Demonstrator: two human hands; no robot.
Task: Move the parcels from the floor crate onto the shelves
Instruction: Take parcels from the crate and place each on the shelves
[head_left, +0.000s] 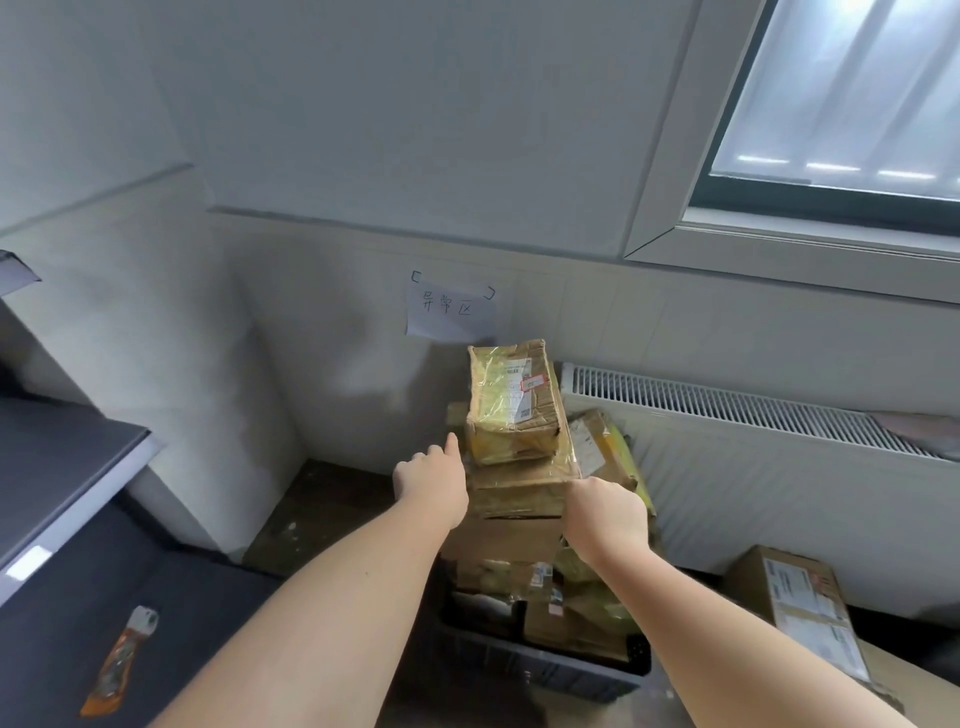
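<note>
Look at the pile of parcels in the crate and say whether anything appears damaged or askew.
The top parcel is battered: its cardboard is crumpled and dented under glossy tape. The pile stands far above the crate rim, boxes stacked unevenly, so it looks unsteady.

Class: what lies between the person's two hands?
Head view: a flat taped parcel in the stack lies between the left hand and right hand.

Bare forearms (332, 597), left grip (431, 480), right grip (605, 514)
</note>
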